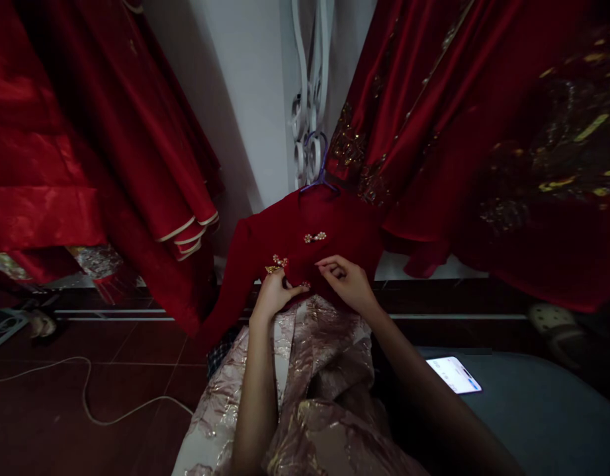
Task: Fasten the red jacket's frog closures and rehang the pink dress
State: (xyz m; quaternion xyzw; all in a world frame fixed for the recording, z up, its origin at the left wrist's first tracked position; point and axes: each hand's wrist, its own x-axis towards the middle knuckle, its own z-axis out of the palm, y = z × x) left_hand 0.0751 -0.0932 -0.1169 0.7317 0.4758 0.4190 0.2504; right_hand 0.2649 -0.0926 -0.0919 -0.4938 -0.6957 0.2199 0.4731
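Note:
A small dark red garment [335, 228] hangs on a purple hanger [319, 178] from a white ornate rail. It has gold and pearl frog buttons [315, 237] down its front. My left hand [274, 291] pinches the garment's front edge beside a lower gold button [277, 264]. My right hand [347, 281] has its fingers curled and pinched on the red fabric just to the right. A pink and gold brocade cloth [325, 370] lies below both forearms.
Long red satin dresses [136, 152] hang at the left and gold-embroidered ones [483, 132] at the right. A lit phone [454, 374] lies on a grey-blue surface at the lower right. A white cable [87, 390] trails over the dark red floor tiles.

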